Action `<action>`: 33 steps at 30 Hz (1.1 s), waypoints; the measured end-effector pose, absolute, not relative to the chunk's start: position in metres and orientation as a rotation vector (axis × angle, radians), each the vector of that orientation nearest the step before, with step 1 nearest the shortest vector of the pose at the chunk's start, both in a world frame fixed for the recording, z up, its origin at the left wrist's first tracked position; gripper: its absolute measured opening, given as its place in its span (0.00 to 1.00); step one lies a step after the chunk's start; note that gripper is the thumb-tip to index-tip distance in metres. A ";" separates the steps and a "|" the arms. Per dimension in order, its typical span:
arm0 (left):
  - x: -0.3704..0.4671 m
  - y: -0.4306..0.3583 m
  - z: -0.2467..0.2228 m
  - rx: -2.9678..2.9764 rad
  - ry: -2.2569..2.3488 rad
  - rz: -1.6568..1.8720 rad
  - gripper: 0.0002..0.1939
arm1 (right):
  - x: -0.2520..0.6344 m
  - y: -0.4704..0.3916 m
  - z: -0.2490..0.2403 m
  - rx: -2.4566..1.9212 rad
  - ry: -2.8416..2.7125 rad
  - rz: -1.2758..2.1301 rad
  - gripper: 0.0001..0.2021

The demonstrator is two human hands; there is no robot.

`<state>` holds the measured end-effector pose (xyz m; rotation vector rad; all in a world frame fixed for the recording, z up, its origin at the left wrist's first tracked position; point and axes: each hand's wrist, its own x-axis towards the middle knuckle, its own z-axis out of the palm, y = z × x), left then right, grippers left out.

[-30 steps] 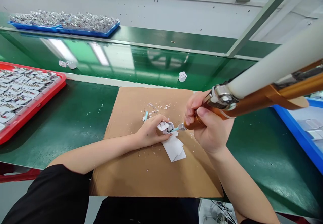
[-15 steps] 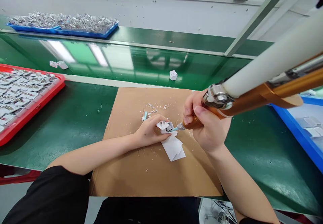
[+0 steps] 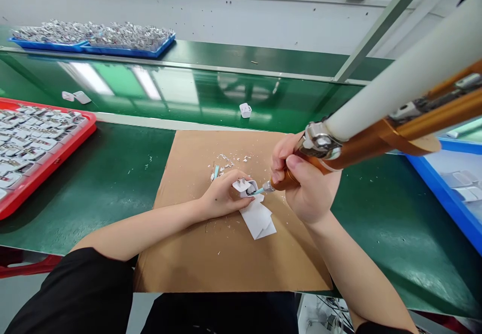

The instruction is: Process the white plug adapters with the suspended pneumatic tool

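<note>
Between the fingers and thumb of my left hand [image 3: 226, 194] is a small white plastic piece [image 3: 241, 185], held above the cardboard sheet [image 3: 211, 253]. My right hand [image 3: 307, 183] is wrapped round an orange-brown handheld tool [image 3: 350, 159] with a white tube [image 3: 399, 80] running up to the right. The tool's thin pale-blue tip [image 3: 259, 191] reaches into the open white piece; the exact contact is too small to make out. White paper pieces [image 3: 257, 218] lie on the cardboard just below the piece.
A red tray [image 3: 75, 143] of white parts is at the left, a blue tray [image 3: 444, 198] at the right. Blue trays of metal parts [image 3: 131, 50] stand at the back. Several white pieces, one a small block [image 3: 245, 110], sit on the green belt [image 3: 181, 93]. White crumbs [image 3: 226, 160] dot the cardboard.
The white pieces on the green belt have shifted to the left. My right hand and the tool have moved slightly left; my left hand has barely moved.
</note>
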<state>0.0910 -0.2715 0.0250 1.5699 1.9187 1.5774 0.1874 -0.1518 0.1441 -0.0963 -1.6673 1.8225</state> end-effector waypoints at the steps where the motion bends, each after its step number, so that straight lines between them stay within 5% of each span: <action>1: 0.091 -0.271 0.025 1.576 1.912 1.563 0.16 | 0.187 -0.152 0.144 -0.094 -1.662 1.823 0.08; 7: 0.087 -0.269 0.025 1.568 2.039 1.606 0.14 | 0.186 -0.149 0.144 -0.116 -1.630 1.811 0.05; 16: -0.005 -0.231 0.034 0.801 2.329 1.733 0.16 | 0.178 -0.142 0.136 -0.129 -1.563 1.754 0.03; 23: -0.098 -0.191 0.039 0.773 2.793 1.411 0.14 | 0.178 -0.148 0.139 -0.111 -1.577 1.776 0.04; 33: -0.104 -0.168 0.048 1.168 3.004 0.953 0.07 | 0.180 -0.148 0.135 -0.067 -1.610 1.834 0.05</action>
